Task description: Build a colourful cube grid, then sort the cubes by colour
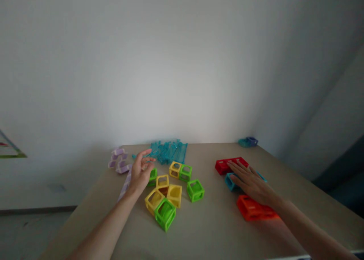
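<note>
My right hand [251, 180] lies flat with its fingers stretched out over a row of blue hollow cube blocks [231, 181]. Its fingertips reach a row of red blocks [220, 166] behind, and a row of orange-red blocks [247, 209] sits in front, partly under the wrist. My left hand [141, 171] is raised at the left, fingers loosely bent and apart, holding nothing. Just right of it are loose hollow cubes: a yellow cube [174, 195], a green cube [195, 190], a nearer green cube [165, 213], and a yellow and green pair [180, 171].
Behind the left hand lies a pile of clear teal pieces [167, 152]. Lilac hexagonal pieces [119, 160] and a lilac strip [125, 184] are at the table's left edge. Teal and dark blue pieces [248, 141] rest in the far right corner. A wall [182, 82] backs the table [207, 229].
</note>
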A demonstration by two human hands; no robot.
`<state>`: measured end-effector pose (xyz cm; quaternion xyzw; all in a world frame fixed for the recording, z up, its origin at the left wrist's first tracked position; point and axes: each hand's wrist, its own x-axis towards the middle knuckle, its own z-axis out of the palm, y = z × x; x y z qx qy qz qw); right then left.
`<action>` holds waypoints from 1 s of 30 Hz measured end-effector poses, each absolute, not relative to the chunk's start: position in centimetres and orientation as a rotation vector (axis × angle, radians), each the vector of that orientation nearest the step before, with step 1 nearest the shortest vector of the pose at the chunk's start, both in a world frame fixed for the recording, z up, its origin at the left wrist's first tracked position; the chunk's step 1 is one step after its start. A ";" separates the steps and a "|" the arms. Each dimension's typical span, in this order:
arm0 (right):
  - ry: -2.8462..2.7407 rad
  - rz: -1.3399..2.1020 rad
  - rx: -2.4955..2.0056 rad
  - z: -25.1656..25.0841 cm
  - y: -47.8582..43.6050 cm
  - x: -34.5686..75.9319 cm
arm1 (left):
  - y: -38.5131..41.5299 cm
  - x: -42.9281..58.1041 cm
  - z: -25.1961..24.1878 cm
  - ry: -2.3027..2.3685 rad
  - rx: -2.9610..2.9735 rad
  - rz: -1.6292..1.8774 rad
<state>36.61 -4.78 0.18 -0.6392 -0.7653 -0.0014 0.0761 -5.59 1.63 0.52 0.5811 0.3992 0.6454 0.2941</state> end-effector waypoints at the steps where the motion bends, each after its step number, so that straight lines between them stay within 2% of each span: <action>1: -2.292 -0.014 -1.920 0.3 -4.7 36.6 | 1.8 -5.8 0.3 1.103 1.625 1.705; 5: -2.259 -0.211 -1.849 2.5 -5.3 34.1 | 2.4 -6.3 -0.2 1.218 1.947 1.628; 8: -2.242 -0.292 -1.589 4.7 -6.6 28.9 | 2.6 -6.4 -0.4 1.274 1.995 1.534; 11: -2.265 -0.124 -1.490 5.8 -7.3 23.0 | 2.8 -6.4 -0.8 1.291 1.935 1.426; 15: -2.478 0.205 -1.653 5.7 -5.8 18.8 | 2.7 -6.5 -1.3 1.278 1.929 1.249; 19: -2.545 0.222 -1.655 6.3 -3.3 19.6 | 2.6 -6.2 -1.3 1.275 1.968 1.217; 24: -2.301 0.365 -1.444 7.3 -2.1 20.4 | 1.7 -5.7 -0.1 1.253 2.001 1.323; 26: -2.202 0.428 -1.347 6.9 -2.1 19.5 | 0.9 -5.5 0.7 1.132 2.047 1.378; 30: -2.076 0.459 -1.246 5.2 -2.6 16.7 | -0.4 -5.1 1.8 0.822 2.203 1.208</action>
